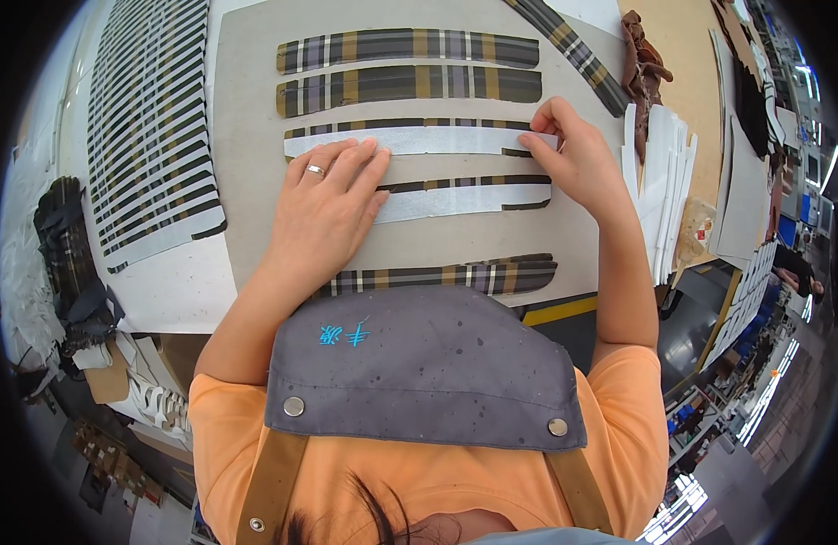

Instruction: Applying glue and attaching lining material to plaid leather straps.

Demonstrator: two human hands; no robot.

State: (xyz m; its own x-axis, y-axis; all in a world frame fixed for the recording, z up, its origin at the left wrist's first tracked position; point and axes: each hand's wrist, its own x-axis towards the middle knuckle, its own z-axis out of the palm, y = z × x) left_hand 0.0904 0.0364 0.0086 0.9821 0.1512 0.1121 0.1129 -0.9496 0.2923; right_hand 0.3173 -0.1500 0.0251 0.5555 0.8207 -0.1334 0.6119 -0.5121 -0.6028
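Observation:
A plaid fabric strip (437,123) lies across the grey board with a white backing strip (446,140) on it. My left hand (330,204), a ring on one finger, rests flat with its fingertips on the left part of this backing. At the right end, my right hand (573,154) pinches the white strip between thumb and bent forefinger; the exact grip is partly hidden. Just nearer lies a second plaid strip (528,180) with white backing (455,200), its left end under my left hand. Beyond are two plaid strips (396,47) (396,88) without visible backing.
Near the board's (255,91) front edge lies another plaid strip (455,276), partly behind my apron (419,372). Rows of backed plaid strips (155,136) overlap at left. White strips (664,182) are piled at right, below brown crumpled material (644,59). A plaid length (573,54) lies far right.

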